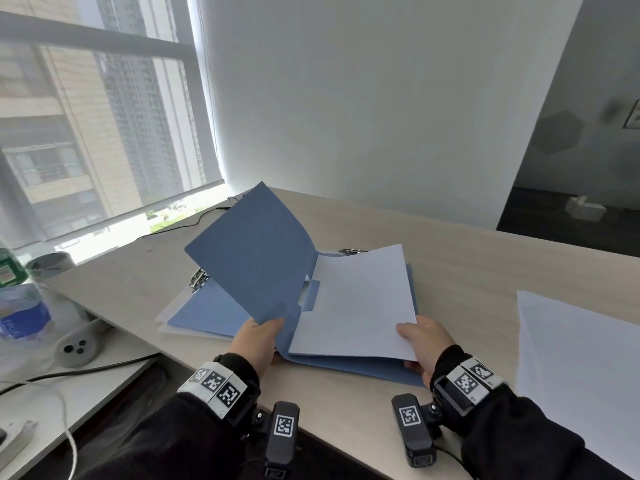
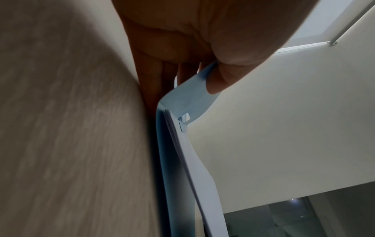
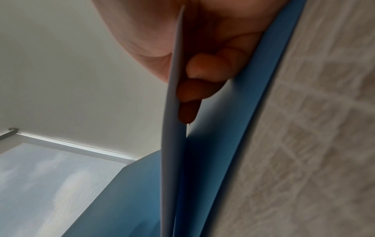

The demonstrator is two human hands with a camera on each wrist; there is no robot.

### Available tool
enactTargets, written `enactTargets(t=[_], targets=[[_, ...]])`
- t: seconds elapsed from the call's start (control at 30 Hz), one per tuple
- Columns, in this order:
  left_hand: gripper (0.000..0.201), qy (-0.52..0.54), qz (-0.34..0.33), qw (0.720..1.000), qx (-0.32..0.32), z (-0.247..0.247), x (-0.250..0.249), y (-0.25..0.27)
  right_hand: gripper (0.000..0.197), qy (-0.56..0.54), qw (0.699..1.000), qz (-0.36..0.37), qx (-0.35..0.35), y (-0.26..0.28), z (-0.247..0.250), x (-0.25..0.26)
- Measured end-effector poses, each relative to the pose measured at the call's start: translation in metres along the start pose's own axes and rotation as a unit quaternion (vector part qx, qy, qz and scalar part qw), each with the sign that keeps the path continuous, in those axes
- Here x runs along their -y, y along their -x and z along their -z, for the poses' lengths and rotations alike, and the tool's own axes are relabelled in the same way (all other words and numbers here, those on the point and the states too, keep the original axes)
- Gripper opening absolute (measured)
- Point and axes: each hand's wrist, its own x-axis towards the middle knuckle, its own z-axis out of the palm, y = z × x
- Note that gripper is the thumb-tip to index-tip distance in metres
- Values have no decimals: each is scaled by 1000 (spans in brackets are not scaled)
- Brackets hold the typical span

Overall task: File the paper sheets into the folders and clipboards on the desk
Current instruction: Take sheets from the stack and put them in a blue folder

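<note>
Two hands share the work: the left hand [image 1: 258,341] pinches the lifted cover [image 1: 254,251] of the blue folder [image 1: 346,367] lying mid-desk [image 1: 485,258], and should hold it high. The right hand [image 1: 427,341] grips a plain white sheet [image 1: 360,303] by its near corner, just above the folder's base; I'd slide it flush to the spine.

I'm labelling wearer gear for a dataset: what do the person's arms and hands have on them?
Both hands, left hand and right hand, are bare. Black sleeves cover the arms. Each wrist carries a band of black-and-white square markers, with a black camera block bearing its own marker.
</note>
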Motion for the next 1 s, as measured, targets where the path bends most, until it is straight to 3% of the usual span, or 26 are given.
enactTargets(t=[0.2, 0.37, 0.6, 0.77, 1.0], targets=[[15, -10, -6, 1000, -8, 2, 4, -5, 16, -22, 1000, -1, -3, 2, 0, 1], [26, -7, -7, 1000, 4, 3, 5, -8, 13, -7, 1000, -7, 0, 0, 1, 1], [11, -8, -16, 1000, 0, 0, 2, -3, 10, -2, 1000, -9, 3, -3, 2, -1], [33, -19, -9, 999, 32, 3, 8, -12, 11, 6, 1000, -10, 7, -3, 2, -1], [26, -36, -29, 998, 51, 1, -1, -4, 15, -9, 1000, -13, 14, -2, 2, -1]])
